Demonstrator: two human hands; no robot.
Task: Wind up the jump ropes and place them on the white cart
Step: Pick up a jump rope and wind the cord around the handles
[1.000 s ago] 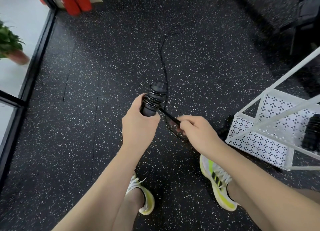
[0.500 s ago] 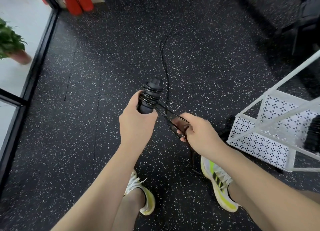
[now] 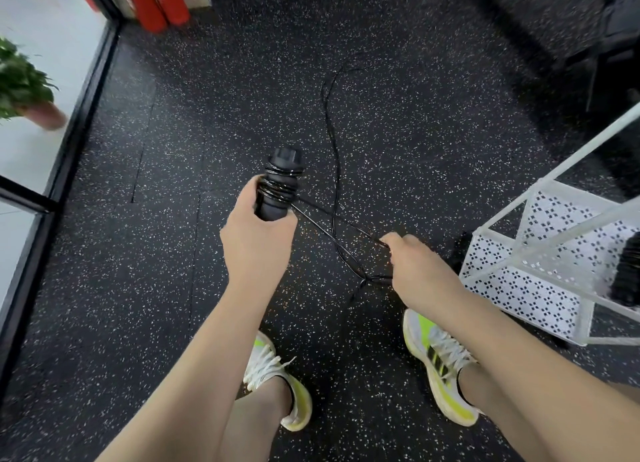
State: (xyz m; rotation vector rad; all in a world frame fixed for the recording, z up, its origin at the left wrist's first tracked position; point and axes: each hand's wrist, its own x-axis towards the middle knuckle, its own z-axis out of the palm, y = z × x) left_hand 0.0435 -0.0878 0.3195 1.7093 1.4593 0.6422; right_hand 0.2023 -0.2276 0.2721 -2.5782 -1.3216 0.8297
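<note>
My left hand [image 3: 256,243] grips the black jump rope handles [image 3: 281,184] upright, with several turns of thin black rope wound round them. From the handles the rope [image 3: 330,122] runs right to my right hand [image 3: 415,267], which pinches it, and a loose length trails away across the floor. The white cart [image 3: 502,288] stands at the right, close to my right hand. A dark wound bundle [image 3: 628,274] lies on its shelf, partly cut off by the frame edge.
Black speckled rubber floor all around. My two feet in white and yellow shoes [image 3: 440,364] stand below the hands. A glass wall with a black frame [image 3: 79,108] runs along the left, a potted plant [image 3: 24,87] behind it. Red objects [image 3: 156,0] stand at the top left.
My right hand has pulled the rope out to the right and down, away from the handles, stretching it taut. My left hand holds the handles in about the same place.
</note>
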